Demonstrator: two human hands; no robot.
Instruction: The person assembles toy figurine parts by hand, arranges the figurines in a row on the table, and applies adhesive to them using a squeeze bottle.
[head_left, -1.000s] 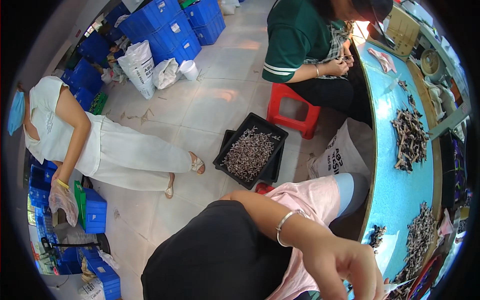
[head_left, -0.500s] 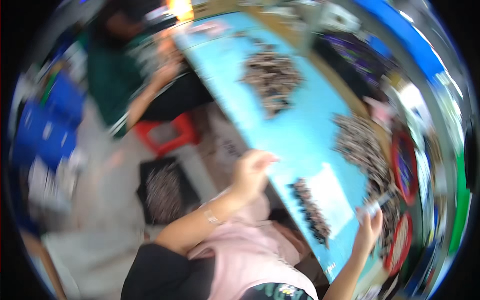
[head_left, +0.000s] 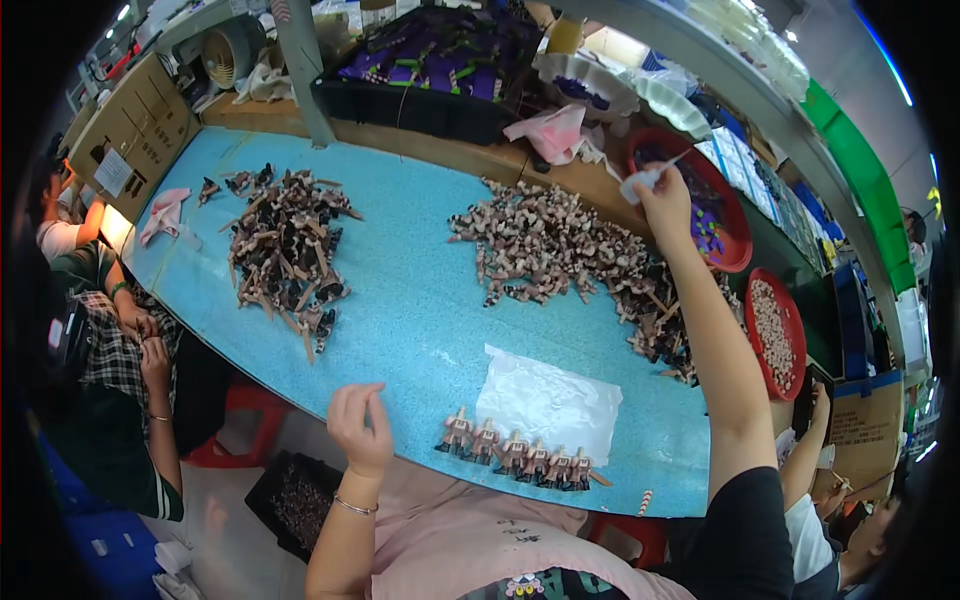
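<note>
My right hand (head_left: 664, 205) grips a small translucent squeeze bottle (head_left: 643, 183) with a thin needle tip, raised beside the red basin of purple parts. Nothing shows in my left hand (head_left: 362, 428), which hovers over the table's front edge with loosely bent fingers and a gap by the thumb. To its right, a row of small figure bodies (head_left: 515, 455) with pale neck pegs stands along the front edge of a white sheet (head_left: 555, 395). Beyond the sheet spreads a pile of small brown and pinkish figure parts (head_left: 560, 235), partly hidden behind my right forearm.
Another heap of figure parts (head_left: 290, 245) lies on the blue table (head_left: 410, 320). A red basin (head_left: 738, 250) and a red tray of pale pieces (head_left: 773, 335) stand at the right. A black crate (head_left: 410, 115) and a metal post (head_left: 303, 80) line the back. Co-workers sit at both sides.
My view has swung round and sharpened. My right hand has lifted the squeeze bottle away from the near side to beside the red basin. The left hand's fingers have loosened.
</note>
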